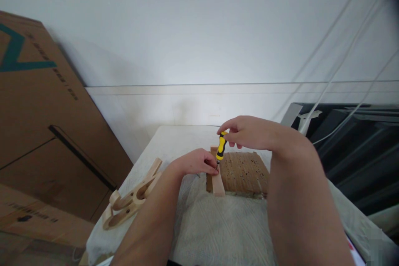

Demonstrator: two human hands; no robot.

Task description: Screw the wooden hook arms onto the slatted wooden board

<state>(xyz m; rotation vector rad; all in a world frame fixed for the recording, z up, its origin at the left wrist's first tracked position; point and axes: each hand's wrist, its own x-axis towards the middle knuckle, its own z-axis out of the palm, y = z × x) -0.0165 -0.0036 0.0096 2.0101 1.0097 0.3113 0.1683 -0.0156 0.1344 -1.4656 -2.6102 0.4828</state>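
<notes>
My right hand [245, 132] grips the top of a yellow and black screwdriver [221, 146], held nearly upright with its tip pointing down. Beneath the tip lies a pale wooden strip [218, 186], resting across the left part of a brown block with many small holes [245, 170]. My left hand [199, 161] is closed, its fingertips pinched at the strip beside the screwdriver's tip. Whatever is between those fingertips is too small to make out.
Curved wooden pieces [132, 205] lie left of my left forearm on the cloth-covered table [215, 224]. A large cardboard box [62, 133] stands at the left. Dark panels [352, 153] and white cables [336, 68] are at the right, with a white wall [199, 29] behind.
</notes>
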